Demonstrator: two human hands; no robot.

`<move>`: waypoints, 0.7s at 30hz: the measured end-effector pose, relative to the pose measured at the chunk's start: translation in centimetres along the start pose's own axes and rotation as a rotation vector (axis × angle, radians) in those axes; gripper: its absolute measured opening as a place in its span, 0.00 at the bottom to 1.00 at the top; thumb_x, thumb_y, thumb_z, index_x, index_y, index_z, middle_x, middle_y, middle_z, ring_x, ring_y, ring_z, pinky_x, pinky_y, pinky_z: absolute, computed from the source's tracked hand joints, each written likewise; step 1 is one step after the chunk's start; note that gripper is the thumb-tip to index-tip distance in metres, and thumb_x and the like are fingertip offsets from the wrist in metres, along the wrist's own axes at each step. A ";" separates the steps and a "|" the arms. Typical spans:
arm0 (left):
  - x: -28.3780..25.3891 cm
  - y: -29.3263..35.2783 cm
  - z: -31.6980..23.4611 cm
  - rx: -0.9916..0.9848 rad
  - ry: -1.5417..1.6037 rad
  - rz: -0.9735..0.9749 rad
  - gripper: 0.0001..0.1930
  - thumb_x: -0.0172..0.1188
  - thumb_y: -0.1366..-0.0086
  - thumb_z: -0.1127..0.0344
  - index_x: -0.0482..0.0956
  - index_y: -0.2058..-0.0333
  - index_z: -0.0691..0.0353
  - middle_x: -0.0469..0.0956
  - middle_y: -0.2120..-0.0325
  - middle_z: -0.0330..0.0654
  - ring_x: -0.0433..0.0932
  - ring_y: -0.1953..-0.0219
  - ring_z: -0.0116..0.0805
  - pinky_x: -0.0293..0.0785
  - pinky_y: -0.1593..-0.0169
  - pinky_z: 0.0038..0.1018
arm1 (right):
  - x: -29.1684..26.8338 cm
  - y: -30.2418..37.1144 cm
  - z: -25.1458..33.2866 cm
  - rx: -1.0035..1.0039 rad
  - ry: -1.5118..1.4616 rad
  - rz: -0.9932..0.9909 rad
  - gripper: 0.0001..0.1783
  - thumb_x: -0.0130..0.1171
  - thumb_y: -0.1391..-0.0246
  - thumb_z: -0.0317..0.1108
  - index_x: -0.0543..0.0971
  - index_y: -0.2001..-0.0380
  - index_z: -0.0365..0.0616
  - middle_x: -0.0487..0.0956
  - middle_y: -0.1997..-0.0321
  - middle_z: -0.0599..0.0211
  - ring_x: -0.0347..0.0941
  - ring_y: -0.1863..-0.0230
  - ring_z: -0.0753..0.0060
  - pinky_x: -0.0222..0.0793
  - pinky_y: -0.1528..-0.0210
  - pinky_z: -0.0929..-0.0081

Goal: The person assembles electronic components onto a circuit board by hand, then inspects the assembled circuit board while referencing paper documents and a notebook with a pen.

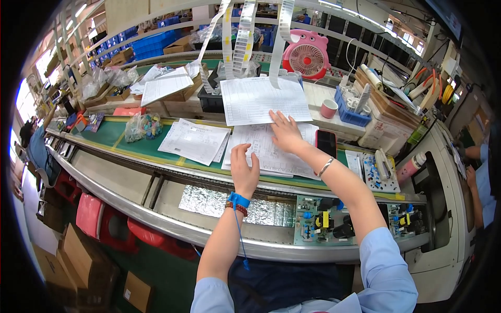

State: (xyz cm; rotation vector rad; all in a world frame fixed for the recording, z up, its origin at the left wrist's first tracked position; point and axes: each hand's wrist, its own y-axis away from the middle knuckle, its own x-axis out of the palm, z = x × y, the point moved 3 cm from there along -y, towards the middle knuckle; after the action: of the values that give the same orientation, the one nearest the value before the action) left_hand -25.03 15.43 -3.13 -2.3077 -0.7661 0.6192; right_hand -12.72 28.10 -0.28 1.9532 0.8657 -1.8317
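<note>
My right hand [286, 133] lies with fingers spread over the lower edge of a printed sheet [263, 99], which leans up at the back of the bench. Below it, more printed papers [276, 159] are stacked on the green surface, partly covered by my forearm. My left hand [245, 169] hovers at the left side of this stack, fingers loosely curved and thumb apart, with nothing visible in it. A blue wrist strap with a cord [238, 200] is on that wrist. Left of it lies another pile of papers [192, 141]. A dark phone [326, 142] rests just right of my right forearm.
Green circuit boards [307, 232] with mounted parts sit on the near conveyor, beside a silvery sheet [209, 201]. Behind stand a pink fan [306, 55], a pink cup [329, 108] and a blue bin [350, 109]. Label strips [243, 41] hang from above. A co-worker's arm [472, 180] shows at right.
</note>
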 end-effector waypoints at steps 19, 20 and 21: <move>-2.6 -2.5 0.5 -0.844 1.440 0.061 0.42 0.32 0.41 0.32 0.55 0.43 0.65 0.63 0.47 0.50 0.63 0.45 0.45 0.57 0.43 0.41 | -7.7 12.2 3.2 -0.337 0.228 -0.173 0.23 0.52 0.61 0.29 0.71 0.57 0.32 0.55 0.37 0.61 0.51 0.37 0.66 0.42 0.38 0.58; -2.6 -2.5 1.2 -0.725 1.407 0.146 0.40 0.33 0.40 0.34 0.57 0.44 0.66 0.65 0.48 0.49 0.65 0.47 0.43 0.59 0.44 0.36 | -8.8 13.7 3.8 -0.363 0.211 -0.263 0.19 0.52 0.61 0.27 0.73 0.61 0.32 0.57 0.38 0.63 0.54 0.38 0.67 0.44 0.38 0.59; -2.6 -2.7 1.0 -0.803 1.462 0.236 0.37 0.36 0.39 0.36 0.60 0.45 0.65 0.66 0.49 0.48 0.65 0.47 0.41 0.58 0.42 0.33 | -9.3 14.8 3.5 -0.364 0.226 -0.276 0.17 0.51 0.60 0.26 0.74 0.62 0.32 0.59 0.39 0.67 0.54 0.38 0.69 0.44 0.38 0.60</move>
State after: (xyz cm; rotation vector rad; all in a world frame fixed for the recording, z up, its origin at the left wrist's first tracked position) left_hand -28.49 15.91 -1.38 -2.6484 0.0484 -1.4547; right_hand -6.09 12.77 5.92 1.8965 1.4886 -1.4649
